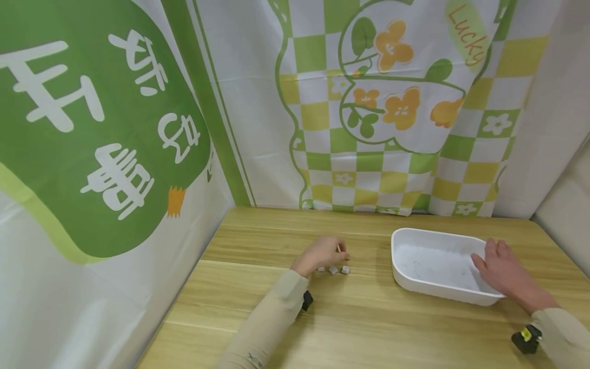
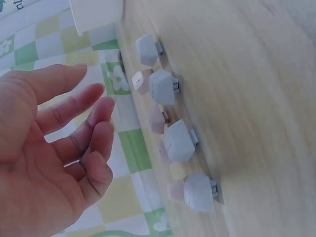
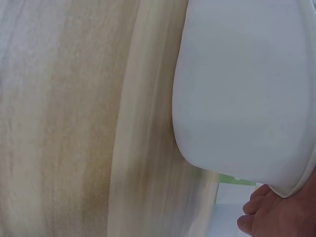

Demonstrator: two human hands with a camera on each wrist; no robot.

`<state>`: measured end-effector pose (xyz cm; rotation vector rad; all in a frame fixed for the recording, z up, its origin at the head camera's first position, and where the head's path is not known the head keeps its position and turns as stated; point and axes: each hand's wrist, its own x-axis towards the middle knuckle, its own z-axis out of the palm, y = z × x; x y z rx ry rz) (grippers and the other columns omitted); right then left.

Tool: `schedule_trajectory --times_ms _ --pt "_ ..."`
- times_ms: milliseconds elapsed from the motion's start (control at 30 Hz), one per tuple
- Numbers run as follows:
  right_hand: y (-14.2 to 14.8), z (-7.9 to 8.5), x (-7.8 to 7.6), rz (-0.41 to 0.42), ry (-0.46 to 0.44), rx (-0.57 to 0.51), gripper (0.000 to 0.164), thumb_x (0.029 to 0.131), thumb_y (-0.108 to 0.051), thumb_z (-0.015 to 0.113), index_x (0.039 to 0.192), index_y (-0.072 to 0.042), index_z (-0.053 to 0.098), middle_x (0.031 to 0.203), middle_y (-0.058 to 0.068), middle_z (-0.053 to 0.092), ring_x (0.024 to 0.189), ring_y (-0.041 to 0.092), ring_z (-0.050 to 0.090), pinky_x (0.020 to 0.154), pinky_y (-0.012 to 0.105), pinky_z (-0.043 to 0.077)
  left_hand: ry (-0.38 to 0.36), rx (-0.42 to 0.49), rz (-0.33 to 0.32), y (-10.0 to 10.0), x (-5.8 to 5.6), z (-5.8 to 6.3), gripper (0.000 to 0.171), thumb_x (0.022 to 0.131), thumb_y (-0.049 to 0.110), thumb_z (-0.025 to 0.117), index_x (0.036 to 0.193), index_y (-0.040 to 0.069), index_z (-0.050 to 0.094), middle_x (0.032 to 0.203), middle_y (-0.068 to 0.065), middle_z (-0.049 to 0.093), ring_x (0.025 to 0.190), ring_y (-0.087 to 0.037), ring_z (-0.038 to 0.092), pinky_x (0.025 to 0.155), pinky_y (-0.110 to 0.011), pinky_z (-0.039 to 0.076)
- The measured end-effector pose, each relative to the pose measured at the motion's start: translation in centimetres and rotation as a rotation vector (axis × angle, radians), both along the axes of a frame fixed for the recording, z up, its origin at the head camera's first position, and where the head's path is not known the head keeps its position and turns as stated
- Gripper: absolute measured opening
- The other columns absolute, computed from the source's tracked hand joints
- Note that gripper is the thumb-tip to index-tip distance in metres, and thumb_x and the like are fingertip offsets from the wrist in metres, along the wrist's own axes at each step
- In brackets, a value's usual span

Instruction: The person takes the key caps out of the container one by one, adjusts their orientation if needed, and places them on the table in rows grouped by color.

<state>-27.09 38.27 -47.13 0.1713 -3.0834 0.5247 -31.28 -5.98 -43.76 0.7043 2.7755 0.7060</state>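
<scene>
Small white keycaps (image 1: 345, 269) lie on the table beside my left hand (image 1: 323, 252). In the left wrist view several keycaps (image 2: 161, 87) stand in a double row, some with their stems showing. Loosely curled fingers of my left hand (image 2: 74, 128) hang just away from them, with nothing visible between thumb and fingertips. At the right, a white plastic tub (image 1: 433, 292) sits on the table. My right hand (image 1: 504, 269) holds its right rim, thumb over the inner side and fingers on the outside. The right wrist view shows the tub's outer wall (image 3: 242, 94) and curled fingers below its rim.
The wooden table (image 1: 369, 333) runs back to a green-and-white checked cloth (image 1: 359, 164). A green-and-white printed cloth (image 1: 152, 225) hangs along the left edge. Faint small marks show on the tub's floor.
</scene>
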Motion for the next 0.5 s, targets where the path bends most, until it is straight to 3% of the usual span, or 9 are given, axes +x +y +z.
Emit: schedule_trajectory --times_ms 233,333,500 --pt "0.3 0.1 -0.5 -0.009 -0.073 -0.058 0.084 0.105 -0.046 0.020 0.142 0.026 -0.003 0.138 0.056 0.007 0.128 0.068 0.014 0.103 0.074 0.020 -0.034 0.024 -0.015 -0.8 -0.2 0.9 0.030 0.100 0.032 0.053 0.119 0.009 0.061 0.103 -0.004 0.066 0.080 -0.012 0.059 0.068 -0.026 0.049" --pt "0.6 0.4 -0.6 0.002 -0.101 -0.097 0.084 0.106 -0.045 0.019 0.141 0.027 -0.005 0.139 0.056 0.005 0.129 0.069 0.012 0.104 0.074 0.018 -0.031 0.027 -0.022 -1.2 -0.6 1.6 0.037 0.101 0.033 0.052 0.126 0.007 0.058 0.109 -0.007 0.066 0.088 -0.014 0.062 0.073 -0.029 0.051" --pt "0.8 0.6 -0.8 0.022 -0.115 -0.103 0.082 0.106 -0.044 0.017 0.141 0.027 -0.005 0.138 0.055 0.007 0.128 0.069 0.014 0.104 0.074 0.018 0.018 -0.005 -0.028 -2.1 -1.6 2.5 0.035 0.101 0.032 0.052 0.124 0.006 0.060 0.109 -0.008 0.067 0.089 -0.016 0.062 0.075 -0.030 0.050"
